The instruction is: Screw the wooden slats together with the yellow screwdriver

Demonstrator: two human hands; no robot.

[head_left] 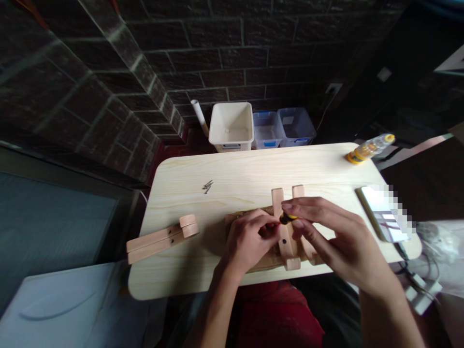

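Note:
My right hand [333, 232] pinches a small yellow and black screwdriver [288, 218] above a light wooden piece [285, 241] with a dark hole. Beside it my left hand [250, 239] has its fingers closed near the tool's tip; what they hold, if anything, is hidden. The wooden piece lies across a brown wooden block [266, 263], and a second similar piece [298, 191] lies just to its right, partly under my right hand. Several screws [208, 185] lie on the light table [246, 169]. Two more wooden pieces [155, 242] rest side by side at the left.
A clear bottle-shaped case with yellow ends [370, 149] stands at the back right corner. A phone [384, 212] with a cable lies at the right edge. Beyond the table are a white bin [231, 126] and two clear boxes [268, 129]. A power strip [422, 294] sits at the lower right.

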